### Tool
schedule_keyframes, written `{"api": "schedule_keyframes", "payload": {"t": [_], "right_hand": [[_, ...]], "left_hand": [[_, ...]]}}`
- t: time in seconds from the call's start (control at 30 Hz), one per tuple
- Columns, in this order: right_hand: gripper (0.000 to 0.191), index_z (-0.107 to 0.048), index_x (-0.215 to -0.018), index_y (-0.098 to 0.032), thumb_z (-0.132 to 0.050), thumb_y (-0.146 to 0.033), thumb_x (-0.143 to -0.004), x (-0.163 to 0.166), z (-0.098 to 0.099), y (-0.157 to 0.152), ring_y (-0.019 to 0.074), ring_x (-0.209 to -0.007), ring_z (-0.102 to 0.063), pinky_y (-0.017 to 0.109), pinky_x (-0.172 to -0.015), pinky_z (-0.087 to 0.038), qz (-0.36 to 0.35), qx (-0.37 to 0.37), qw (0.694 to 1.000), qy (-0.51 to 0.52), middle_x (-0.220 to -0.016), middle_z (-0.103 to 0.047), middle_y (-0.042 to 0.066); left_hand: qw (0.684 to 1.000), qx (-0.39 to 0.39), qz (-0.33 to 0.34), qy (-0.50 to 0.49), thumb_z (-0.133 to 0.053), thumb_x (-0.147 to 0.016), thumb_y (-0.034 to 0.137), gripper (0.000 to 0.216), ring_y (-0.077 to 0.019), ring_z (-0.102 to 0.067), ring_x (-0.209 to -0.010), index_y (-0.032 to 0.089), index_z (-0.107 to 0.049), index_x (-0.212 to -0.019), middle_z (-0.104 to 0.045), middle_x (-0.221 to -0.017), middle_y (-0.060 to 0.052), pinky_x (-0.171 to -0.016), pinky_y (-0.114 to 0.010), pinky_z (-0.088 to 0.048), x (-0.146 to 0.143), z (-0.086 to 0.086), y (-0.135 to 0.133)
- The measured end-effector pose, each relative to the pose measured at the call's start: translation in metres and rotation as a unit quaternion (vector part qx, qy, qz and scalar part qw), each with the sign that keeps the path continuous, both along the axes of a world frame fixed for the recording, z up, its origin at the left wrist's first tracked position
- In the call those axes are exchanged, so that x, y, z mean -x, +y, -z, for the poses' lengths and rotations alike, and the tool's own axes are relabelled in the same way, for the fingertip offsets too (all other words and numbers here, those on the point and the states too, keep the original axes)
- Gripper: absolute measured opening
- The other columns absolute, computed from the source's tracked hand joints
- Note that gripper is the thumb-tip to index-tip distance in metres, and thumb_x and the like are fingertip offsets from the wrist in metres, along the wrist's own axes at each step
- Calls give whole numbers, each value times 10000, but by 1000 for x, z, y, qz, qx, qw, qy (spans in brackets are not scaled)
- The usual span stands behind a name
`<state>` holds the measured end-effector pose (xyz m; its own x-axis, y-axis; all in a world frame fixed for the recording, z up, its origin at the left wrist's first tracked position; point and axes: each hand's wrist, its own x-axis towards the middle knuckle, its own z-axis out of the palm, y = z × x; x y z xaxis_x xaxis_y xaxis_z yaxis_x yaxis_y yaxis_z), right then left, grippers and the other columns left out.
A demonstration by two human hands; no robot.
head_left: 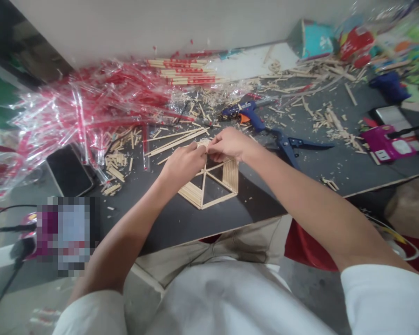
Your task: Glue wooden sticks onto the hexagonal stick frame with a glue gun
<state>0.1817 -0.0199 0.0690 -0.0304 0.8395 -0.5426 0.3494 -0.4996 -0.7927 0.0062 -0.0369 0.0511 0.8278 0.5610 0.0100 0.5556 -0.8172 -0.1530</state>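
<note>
A hexagonal frame of thin wooden sticks (219, 201), with spokes meeting at its centre, lies flat on the dark table. Two of its visible sections are filled with sticks side by side. My left hand (186, 163) is closed at the frame's far left edge, fingertips pinched. Right beside it, my right hand (226, 144) pinches at the far corner, its fingertips meeting the left ones. Whatever small piece sits between the fingers is hidden. Loose wooden sticks (177, 141) lie just beyond my left hand. A blue glue gun (249, 114) rests behind my right hand.
Dark blue cutters (289, 144) lie right of the frame. Red-and-clear plastic wrappers (118, 97) pile up at back left, near wrapped chopsticks (188, 72). A phone (70, 170) lies left, stick offcuts (116, 167) beside it. Purple power strips (387, 143) with cables sit at right and left.
</note>
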Motion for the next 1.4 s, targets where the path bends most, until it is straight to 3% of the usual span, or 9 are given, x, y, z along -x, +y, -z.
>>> {"api": "schedule_keyframes", "payload": {"t": [0.33,0.67,0.87,1.17,1.4], "right_hand": [[374,-595,-522,-170,-862,19,-704,4,1,6,113,-448,-609,206,-484,-596,17,16,1000,3,-452,-611,1],[393,-576,-519,-181,-841,37,-710,8,0,7,154,-539,-676,266,-565,-650,25,18,999,-14,-464,-599,-3],[401,-564,-515,-178,-842,34,-712,10,-1,5,149,-519,-664,230,-503,-616,24,10,1000,-10,-439,-589,1],[365,-598,-561,-189,-900,-19,-674,10,4,7,191,-579,-714,290,-557,-657,27,17,999,-7,-468,-598,-2],[327,-632,-571,-160,-876,3,-716,3,2,5,171,-564,-703,283,-606,-664,14,20,1000,2,-519,-660,36]], "left_hand": [[1000,-7,19,8,-523,-953,-6,293,-242,-672,-887,94,-795,-912,-737,-921,-141,-658,-320,-467,-1,-6,1],[999,-33,29,-1,-507,-959,-6,314,-228,-649,-853,102,-794,-897,-735,-909,-129,-645,-308,-433,-1,-3,1],[1000,-5,6,4,-497,-946,-26,322,-244,-657,-877,79,-800,-922,-746,-933,-153,-643,-317,-432,-4,-5,0],[1000,-9,13,-6,-470,-952,-8,337,-233,-657,-876,83,-794,-932,-740,-928,-151,-652,-315,-443,-1,-4,2],[999,26,-24,3,-456,-984,20,329,-243,-641,-885,72,-780,-992,-725,-981,-156,-702,-336,-453,2,-6,4]]}}
